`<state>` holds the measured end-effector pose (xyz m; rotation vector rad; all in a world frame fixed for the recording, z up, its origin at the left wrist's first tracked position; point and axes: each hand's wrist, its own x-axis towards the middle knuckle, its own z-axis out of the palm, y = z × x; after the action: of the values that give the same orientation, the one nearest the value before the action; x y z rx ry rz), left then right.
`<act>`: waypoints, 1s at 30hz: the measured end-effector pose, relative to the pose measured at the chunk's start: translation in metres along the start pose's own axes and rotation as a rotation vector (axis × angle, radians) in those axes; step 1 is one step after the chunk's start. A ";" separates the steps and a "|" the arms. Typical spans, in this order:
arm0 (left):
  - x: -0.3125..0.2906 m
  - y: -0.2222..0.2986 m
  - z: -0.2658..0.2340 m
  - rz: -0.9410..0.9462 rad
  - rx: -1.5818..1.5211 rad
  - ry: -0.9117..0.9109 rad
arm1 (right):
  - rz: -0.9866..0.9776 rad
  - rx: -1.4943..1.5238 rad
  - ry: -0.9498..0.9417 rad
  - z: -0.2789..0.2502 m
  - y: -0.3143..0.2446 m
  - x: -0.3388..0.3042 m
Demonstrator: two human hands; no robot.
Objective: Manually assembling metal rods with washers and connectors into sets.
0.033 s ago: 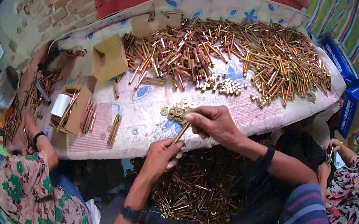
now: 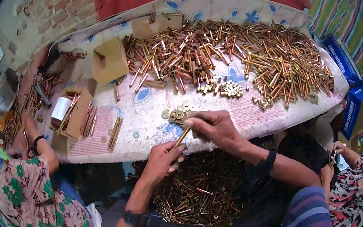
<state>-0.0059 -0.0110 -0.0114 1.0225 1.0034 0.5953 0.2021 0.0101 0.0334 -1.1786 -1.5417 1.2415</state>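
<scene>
My left hand is closed round the lower part of a slim brass-coloured anchor bolt, which tilts up to the right. At its upper end the fingers of my right hand are pinched together, covering the tip. Whether a small part sits between those fingers is hidden. Just beyond my right fingertips a small heap of flat washers lies on the patterned cloth. Farther back are small pale nuts and a wide pile of metal rods and sleeves.
Below the table edge, many finished-looking bolts fill a dark space before me. An open cardboard box holds rods at left; another carton stands behind. Blue boxes are at right. Co-workers sit on both sides, their hands on metal parts.
My right hand has shifted very slightly down and left at the bolt's upper end. My left hand stays in place.
</scene>
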 end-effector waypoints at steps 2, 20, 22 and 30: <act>0.001 -0.002 0.000 0.046 -0.059 -0.029 | -0.106 -0.145 -0.058 0.005 0.002 -0.004; 0.003 0.003 -0.007 0.061 -0.245 0.056 | 0.013 -0.791 0.369 -0.107 0.062 0.163; 0.001 0.001 -0.010 0.062 -0.253 0.055 | -0.017 -0.661 0.444 -0.098 0.061 0.170; -0.003 0.003 -0.012 0.068 -0.255 0.076 | -0.100 -0.852 0.605 -0.088 0.069 0.167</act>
<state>-0.0176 -0.0069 -0.0093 0.8152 0.9343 0.8017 0.2595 0.1973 -0.0117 -1.7584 -1.6328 0.0590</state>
